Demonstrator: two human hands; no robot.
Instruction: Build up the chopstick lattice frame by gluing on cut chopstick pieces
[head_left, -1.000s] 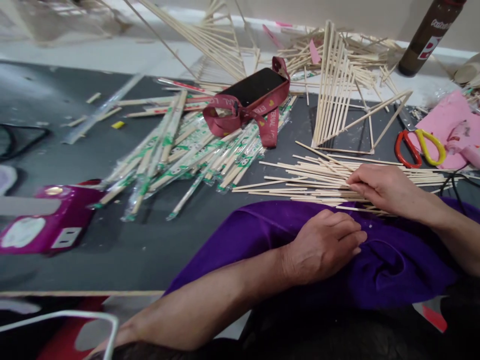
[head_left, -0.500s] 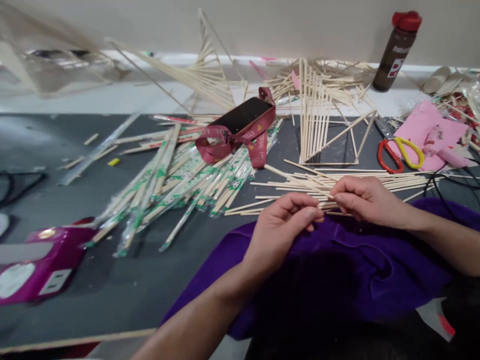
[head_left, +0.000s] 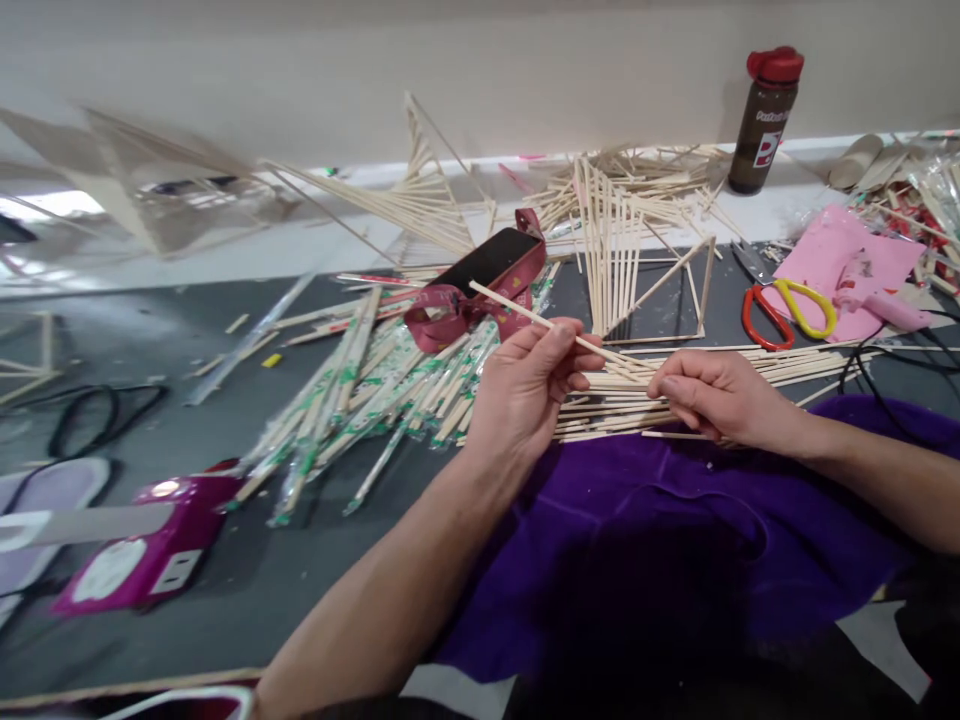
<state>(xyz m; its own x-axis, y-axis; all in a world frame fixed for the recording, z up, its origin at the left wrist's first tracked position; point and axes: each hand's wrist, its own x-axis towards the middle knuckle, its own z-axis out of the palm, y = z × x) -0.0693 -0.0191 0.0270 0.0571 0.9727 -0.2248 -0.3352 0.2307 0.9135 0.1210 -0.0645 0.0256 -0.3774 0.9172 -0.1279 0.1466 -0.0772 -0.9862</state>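
My left hand [head_left: 525, 390] is raised over the dark table [head_left: 150, 400] and pinches one thin wooden stick [head_left: 517, 311], which slants up to the left. My right hand [head_left: 712, 400] rests with curled fingers on a flat pile of bare sticks [head_left: 750, 365], its fingertips closed on sticks in that pile. Both forearms lie over a purple cloth [head_left: 675, 540] at the near edge. A heap of wrapped chopsticks [head_left: 360, 390] lies to the left of my left hand.
A phone with a maroon ribbon [head_left: 487, 275] lies on the chopstick heap. A stick frame [head_left: 630, 260] stands behind the pile. Red-and-yellow scissors [head_left: 787, 310], a pink sheet [head_left: 847, 265], a brown bottle [head_left: 765, 120] and a magenta device [head_left: 142, 545] are around.
My left hand rose off the purple cloth, took one stick and lifted it up to the left. My right hand stayed on the stick pile. The camera tilted upward.
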